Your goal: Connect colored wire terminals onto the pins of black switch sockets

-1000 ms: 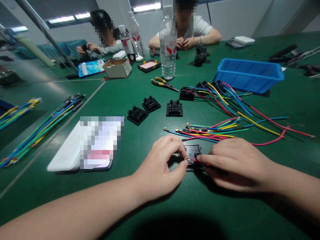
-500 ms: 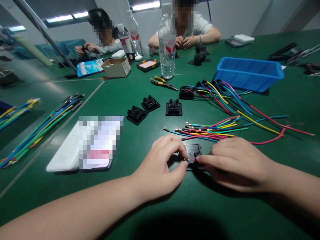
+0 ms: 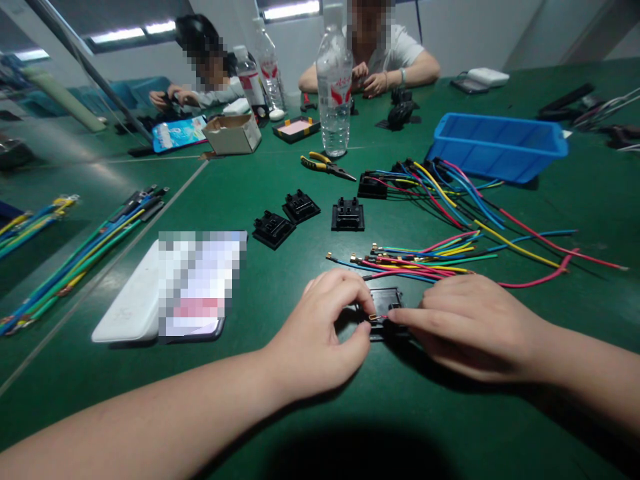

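Left hand (image 3: 320, 333): connector (image 3: 385, 297); right hand (image 3: 470, 327): wire (image 3: 380, 317)

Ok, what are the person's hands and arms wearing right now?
Nothing visible: left hand and right hand have no gloves or rings, and left forearm and right forearm show no sleeve, watch or band up to the frame edge.

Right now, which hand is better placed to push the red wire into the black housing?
Probably the right. The right hand pinches the red wire, its terminal at the black housing; the left hand grips that housing's near edge, so it looks busy steadying it.
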Available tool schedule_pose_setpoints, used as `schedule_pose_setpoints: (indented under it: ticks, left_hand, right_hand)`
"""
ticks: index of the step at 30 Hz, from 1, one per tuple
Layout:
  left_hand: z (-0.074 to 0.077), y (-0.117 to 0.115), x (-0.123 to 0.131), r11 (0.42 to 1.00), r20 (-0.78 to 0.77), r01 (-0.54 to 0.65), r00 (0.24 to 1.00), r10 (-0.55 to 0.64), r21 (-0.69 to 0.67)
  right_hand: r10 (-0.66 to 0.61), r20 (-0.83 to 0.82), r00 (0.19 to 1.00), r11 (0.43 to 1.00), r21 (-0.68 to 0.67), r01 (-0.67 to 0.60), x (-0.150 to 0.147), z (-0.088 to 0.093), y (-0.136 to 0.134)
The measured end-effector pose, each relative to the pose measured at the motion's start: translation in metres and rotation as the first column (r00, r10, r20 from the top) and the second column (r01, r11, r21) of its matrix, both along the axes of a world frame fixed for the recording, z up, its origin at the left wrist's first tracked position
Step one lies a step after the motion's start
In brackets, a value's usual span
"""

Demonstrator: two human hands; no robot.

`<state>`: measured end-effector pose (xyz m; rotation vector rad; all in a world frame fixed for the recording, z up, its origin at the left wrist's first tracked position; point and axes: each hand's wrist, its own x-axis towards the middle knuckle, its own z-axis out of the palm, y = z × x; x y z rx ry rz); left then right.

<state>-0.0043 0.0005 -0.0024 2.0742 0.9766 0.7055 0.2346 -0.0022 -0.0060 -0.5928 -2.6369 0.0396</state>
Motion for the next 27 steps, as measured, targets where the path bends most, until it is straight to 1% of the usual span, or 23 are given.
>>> schedule_pose_setpoints:
  ticks: [10,16,27]
  left_hand:
    - [-0.0001,-0.0008,0.0012,1.000,-0.005,-0.006,1.000,0.006,0.000]
    - [-0.0003,-0.0012,0.0007,1.000,0.000,-0.008,1.000,0.008,0.000]
    - [-0.0014,-0.0008,0.0013,1.000,-0.006,-0.008,1.000,0.008,0.008]
  right_hand:
    - [0.005,0.003,1.000,1.000,-0.003,-0.005,-0.0006,-0.0002,0.0006]
    - [-0.011,0.020,1.000,1.000,0.027,0.010,0.0011,-0.0026,0.0007]
    - [-0.010,0.002,1.000,1.000,0.002,0.010,-0.0003,-0.0002,0.0002]
